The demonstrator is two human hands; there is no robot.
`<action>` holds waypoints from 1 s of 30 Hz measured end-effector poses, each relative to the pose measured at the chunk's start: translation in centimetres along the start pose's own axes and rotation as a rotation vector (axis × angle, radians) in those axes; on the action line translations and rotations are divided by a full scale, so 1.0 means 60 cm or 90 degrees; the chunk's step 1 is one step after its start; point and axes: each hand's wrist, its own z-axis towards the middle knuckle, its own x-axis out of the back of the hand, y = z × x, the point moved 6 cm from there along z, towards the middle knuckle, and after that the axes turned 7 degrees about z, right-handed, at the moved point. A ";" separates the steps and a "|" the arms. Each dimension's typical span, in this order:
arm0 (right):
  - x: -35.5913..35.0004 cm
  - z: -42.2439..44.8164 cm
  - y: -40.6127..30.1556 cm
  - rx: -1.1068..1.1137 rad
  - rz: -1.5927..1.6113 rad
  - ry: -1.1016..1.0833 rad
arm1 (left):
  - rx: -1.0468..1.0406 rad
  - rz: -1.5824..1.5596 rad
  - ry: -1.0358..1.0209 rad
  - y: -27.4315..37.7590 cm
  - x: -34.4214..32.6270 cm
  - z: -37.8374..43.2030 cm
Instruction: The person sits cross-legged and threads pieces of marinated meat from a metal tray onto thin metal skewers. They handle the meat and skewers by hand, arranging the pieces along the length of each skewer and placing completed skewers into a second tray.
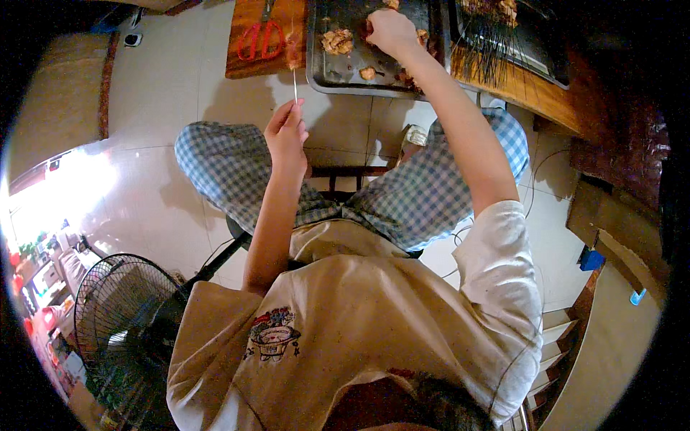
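Note:
My left hand [287,129] grips the lower end of a thin skewer [295,89] that points away from me. Small pieces of meat [291,51] appear threaded on its upper part, over the wooden board. My right hand [392,33] reaches down into a dark metal baking tray [377,92], its fingers curled and their tips mostly hidden; whether they pinch something cannot be seen. Left of that hand lies a clump of meat pieces [337,41]. A single meat piece [367,73] rests nearer the tray's front, and more meat shows partly behind my right forearm.
Red-handled scissors [261,41] lie on a wooden board [237,67] left of the tray. On the right, a second dark tray [558,78] holds meat on many skewers [493,51], their ends jutting toward me. A black fan [129,323] stands at my left.

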 end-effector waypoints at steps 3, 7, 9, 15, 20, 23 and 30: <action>-0.016 0.019 0.035 0.047 0.189 0.020 | -0.009 0.012 -0.019 -0.006 0.011 0.021; -0.024 0.034 0.052 -0.004 0.583 0.010 | -0.045 0.099 -0.031 0.009 0.001 0.028; -0.017 0.030 0.049 -0.048 0.797 -0.028 | -0.060 0.152 -0.041 0.014 -0.005 0.030; 0.063 -0.020 0.003 -0.222 1.128 -0.171 | -0.106 0.246 -0.061 0.027 -0.012 0.031; 0.069 -0.007 0.017 -0.150 0.904 -0.094 | -0.086 0.256 -0.074 0.016 -0.009 0.028; 0.093 -0.014 0.003 -0.114 1.109 -0.153 | -0.096 0.221 -0.067 0.016 0.001 0.024; 0.204 -0.052 0.018 0.174 1.491 -0.046 | -0.090 0.145 -0.046 0.008 0.012 0.004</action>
